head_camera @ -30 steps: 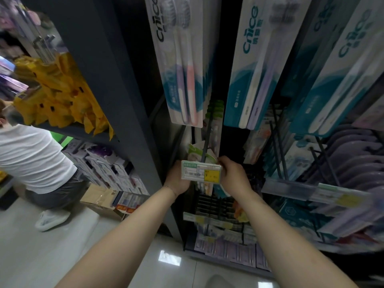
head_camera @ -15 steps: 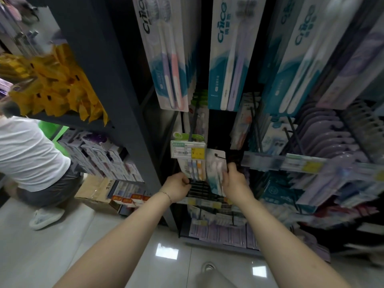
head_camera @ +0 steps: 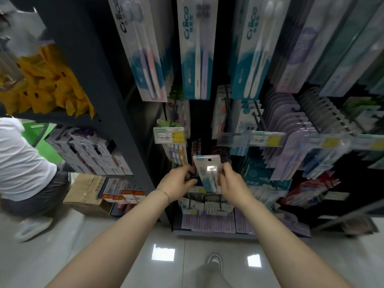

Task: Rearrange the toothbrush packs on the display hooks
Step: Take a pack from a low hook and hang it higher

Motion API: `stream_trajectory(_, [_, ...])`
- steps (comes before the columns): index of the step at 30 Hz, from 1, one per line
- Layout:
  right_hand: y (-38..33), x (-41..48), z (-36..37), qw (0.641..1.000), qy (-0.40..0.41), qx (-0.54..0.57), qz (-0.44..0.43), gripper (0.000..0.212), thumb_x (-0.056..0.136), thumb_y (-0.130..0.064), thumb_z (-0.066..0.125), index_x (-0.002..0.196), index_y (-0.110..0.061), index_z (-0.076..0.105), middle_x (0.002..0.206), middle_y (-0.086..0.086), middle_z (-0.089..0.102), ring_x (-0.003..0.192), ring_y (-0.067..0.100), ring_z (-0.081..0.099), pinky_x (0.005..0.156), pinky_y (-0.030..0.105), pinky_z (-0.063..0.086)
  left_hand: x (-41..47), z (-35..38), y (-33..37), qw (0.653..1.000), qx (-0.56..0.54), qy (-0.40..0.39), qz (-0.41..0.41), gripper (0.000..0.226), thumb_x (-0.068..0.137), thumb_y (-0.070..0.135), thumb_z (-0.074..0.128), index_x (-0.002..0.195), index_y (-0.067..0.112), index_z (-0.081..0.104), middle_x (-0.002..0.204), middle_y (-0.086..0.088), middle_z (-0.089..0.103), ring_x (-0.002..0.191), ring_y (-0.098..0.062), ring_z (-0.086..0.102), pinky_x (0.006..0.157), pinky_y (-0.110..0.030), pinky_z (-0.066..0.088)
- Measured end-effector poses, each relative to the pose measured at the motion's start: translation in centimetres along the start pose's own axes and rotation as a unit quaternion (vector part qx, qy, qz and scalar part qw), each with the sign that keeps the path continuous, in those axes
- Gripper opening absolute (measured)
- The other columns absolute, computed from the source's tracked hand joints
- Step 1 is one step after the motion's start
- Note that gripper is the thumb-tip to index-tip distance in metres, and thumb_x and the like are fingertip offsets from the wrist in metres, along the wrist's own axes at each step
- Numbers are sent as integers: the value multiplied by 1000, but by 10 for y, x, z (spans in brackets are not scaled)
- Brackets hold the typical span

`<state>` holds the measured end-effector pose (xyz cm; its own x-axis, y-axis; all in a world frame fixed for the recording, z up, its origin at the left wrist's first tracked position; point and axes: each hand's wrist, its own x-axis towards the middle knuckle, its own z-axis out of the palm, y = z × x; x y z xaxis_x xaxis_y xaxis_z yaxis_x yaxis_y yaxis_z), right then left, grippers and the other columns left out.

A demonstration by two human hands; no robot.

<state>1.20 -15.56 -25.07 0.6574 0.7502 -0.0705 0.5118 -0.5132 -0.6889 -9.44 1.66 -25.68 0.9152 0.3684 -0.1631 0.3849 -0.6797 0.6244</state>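
A small toothbrush pack [head_camera: 207,173] with a white and teal card stands upright between my hands, off any hook. My right hand [head_camera: 232,183] grips its right edge. My left hand [head_camera: 176,183] is curled at its left side, fingers on the lower end of a hanging pack of coloured toothbrushes [head_camera: 177,153]. That pack hangs on a hook behind a price tag [head_camera: 168,135]. Tall Cnice toothbrush packs [head_camera: 195,50] hang on the upper hooks.
Rows of lilac packs [head_camera: 291,129] hang on hooks to the right behind a price rail [head_camera: 270,140]. More packs fill the bottom shelf [head_camera: 207,221]. A grey upright [head_camera: 99,84] stands left. A person in a white shirt [head_camera: 20,163] crouches on the floor at left.
Both hands dropped below the price tag. The white and teal pack came off the hook row and now sits lower, held between my hands. The view tilted downward.
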Motion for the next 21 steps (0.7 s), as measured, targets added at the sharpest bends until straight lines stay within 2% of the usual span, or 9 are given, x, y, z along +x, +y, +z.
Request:
stream_trajectory(6, [-9,-11,-21,999,27,38,-20,8,99,-14,40,106,-18,39,94,8,62,81,25,60,71,44,49,-2,-2,26,995,-87,29,49,29,91,28,63,119,26,63,103,10,67,92,-5,62,85,-26,52])
stream_trajectory(10, [-12,-12,-39,995,56,66,-45,6,99,-18,41,105,-18,43,88,0,60,78,19,59,70,38,48,0,-7,46,990,-117,51,64,22,92,25,62,114,22,66,102,10,70,91,-3,63,85,-28,54])
stream_trajectory(14, [-8,-8,-57,991,80,88,-59,8,99,-23,42,105,-21,46,95,3,65,82,21,63,74,48,52,2,-12,66,987,-126,69,71,17,93,26,59,107,20,66,98,8,70,89,-6,65,84,-35,55])
stream_trajectory(16, [-6,-6,-68,989,93,97,-65,7,99,-24,42,104,-21,47,91,3,65,78,21,62,72,50,51,2,-14,77,986,-131,75,75,13,94,26,58,104,20,65,96,9,69,87,-4,65,82,-34,56])
stream_trajectory(21, [-3,-3,-94,982,114,122,-83,9,100,-22,43,100,-17,50,83,-3,62,72,12,59,66,36,48,6,-16,105,982,-140,90,92,8,94,24,58,99,21,64,96,9,70,88,-3,66,83,-33,56])
